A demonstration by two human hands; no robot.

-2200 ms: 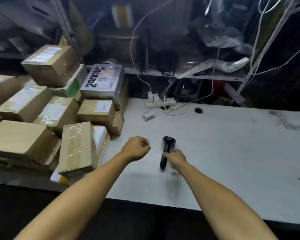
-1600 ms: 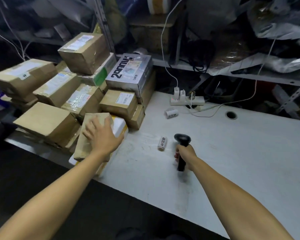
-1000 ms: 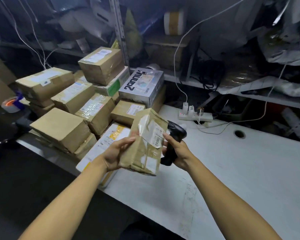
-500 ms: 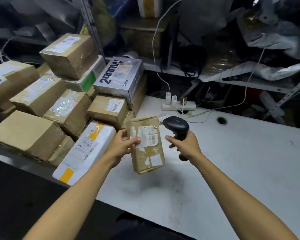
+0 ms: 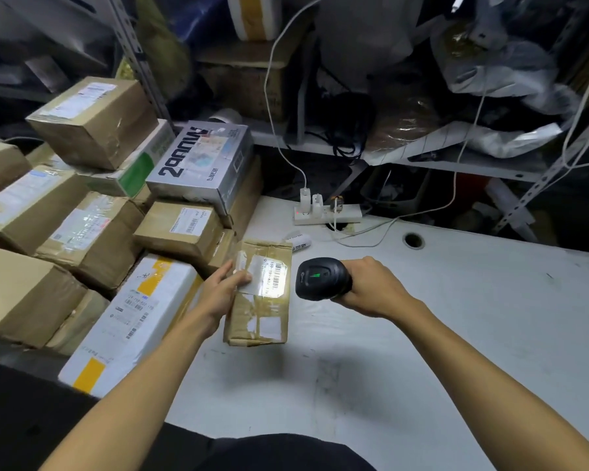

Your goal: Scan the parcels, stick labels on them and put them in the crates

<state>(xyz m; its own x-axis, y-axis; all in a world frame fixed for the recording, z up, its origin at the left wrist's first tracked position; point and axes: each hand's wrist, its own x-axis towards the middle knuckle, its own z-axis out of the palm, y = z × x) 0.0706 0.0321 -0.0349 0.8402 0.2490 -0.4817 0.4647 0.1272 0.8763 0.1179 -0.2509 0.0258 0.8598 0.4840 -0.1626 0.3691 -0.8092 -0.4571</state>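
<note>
**Scan in hand: parcel up, scanner on its label**

Brown parcel (image 5: 257, 297) is held above the bench (image 5: 456, 334), label side up. Left hand (image 5: 223, 290) grips its left edge, thumb on the label corner. Right hand (image 5: 376, 287) is wrapped round the scanner (image 5: 322, 278); head points left at the barcode label (image 5: 272, 275), which is lit bright. A green mark shows on top of the scanner.

To do it well, I'd say: keep the thumb off the bars, flatten the glossy tape against glare, hold the parcel steady and square to the beam.

Readable: label digits roughly "159-15?", rest blurred. Grey box (image 5: 201, 164) in the stack (image 5: 82, 215) reads "2900W" upside down. White-yellow parcel (image 5: 130, 317) print is too small. No crates in view.
</note>
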